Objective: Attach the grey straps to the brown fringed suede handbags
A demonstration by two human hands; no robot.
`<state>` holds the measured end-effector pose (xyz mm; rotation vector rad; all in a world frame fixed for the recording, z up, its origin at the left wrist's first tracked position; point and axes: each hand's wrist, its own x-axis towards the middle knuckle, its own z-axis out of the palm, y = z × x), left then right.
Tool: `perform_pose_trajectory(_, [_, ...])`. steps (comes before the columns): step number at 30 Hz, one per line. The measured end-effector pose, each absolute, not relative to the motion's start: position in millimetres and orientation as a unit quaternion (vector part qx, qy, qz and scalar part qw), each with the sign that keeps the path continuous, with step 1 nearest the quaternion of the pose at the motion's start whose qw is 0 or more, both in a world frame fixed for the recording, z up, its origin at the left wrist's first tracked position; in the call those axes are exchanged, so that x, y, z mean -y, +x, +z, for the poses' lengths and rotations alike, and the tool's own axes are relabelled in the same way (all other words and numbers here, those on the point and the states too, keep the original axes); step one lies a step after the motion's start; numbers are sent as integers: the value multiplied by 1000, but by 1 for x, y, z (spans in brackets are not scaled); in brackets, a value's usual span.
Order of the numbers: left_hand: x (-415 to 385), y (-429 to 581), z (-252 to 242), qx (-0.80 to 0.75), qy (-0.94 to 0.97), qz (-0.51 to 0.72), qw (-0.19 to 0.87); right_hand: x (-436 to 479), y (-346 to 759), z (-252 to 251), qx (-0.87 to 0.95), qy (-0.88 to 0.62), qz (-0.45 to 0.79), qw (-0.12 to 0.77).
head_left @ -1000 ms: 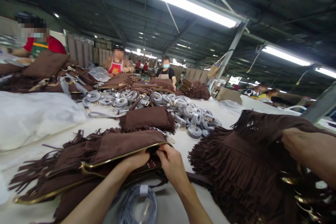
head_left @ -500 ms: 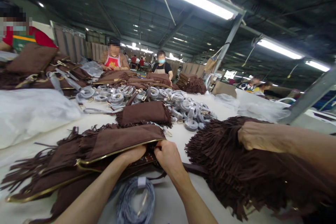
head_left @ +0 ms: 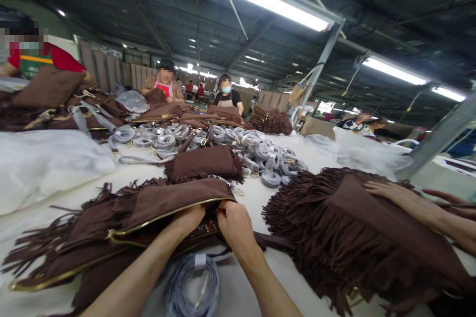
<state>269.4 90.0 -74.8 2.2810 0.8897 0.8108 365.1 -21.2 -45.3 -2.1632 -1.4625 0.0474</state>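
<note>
A brown fringed bag [head_left: 178, 193] lies before me with its gold zipper undone, showing a patterned lining in the opening. My left hand [head_left: 189, 219] reaches inside the bag, and its fingers are hidden there. With curled fingers, my right hand [head_left: 235, 223] grips the bag's rim at the right end of the zipper. Just below the bag, a coiled grey strap [head_left: 193, 285] with a white band rests on the table [head_left: 241, 287]. A brown strap [head_left: 275, 241] runs rightward from beside my right hand.
A co-worker's hand [head_left: 394, 195] lies on a heap of brown fringed bags [head_left: 320, 228] at the right. Beyond my bag are a smaller brown bag [head_left: 204, 162] and many wrapped strap coils [head_left: 267, 156]. Clear plastic [head_left: 52, 166] covers the left side. Several people work farther back.
At the right, the co-worker's hand has moved right and opened flat, and a smooth brown bag panel now shows on the heap. My hands have barely moved.
</note>
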Motion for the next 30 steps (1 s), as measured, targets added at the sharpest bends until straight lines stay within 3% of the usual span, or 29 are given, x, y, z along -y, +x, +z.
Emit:
perform_pose_trajectory(5, [-75, 257, -52, -284, 888, 253, 258, 28, 376, -52, 620, -683, 11, 386])
perform_pose_trajectory(11, [-61, 223, 9, -223, 924, 200, 240, 37, 379, -43, 689, -579, -26, 436])
perform_pose_trajectory(17, [-59, 227, 11, -155, 807, 254, 511, 39, 379, -36, 556, -545, 24, 627])
perform_pose_trajectory(22, [-50, 243, -7, -114, 639, 241, 722, 45, 380, -29, 567, -505, -70, 647])
perform_pose_trajectory(25, [-42, 250, -11, -110, 587, 217, 772, 45, 376, -27, 520, -514, 51, 680])
perform_pose_trajectory(28, [-37, 255, -14, -141, 581, 241, 764, 43, 373, -25, 446, -498, 212, 713])
perform_pose_trajectory(30, [-35, 258, -17, -170, 591, 263, 743, 43, 374, -24, 423, -476, 254, 728])
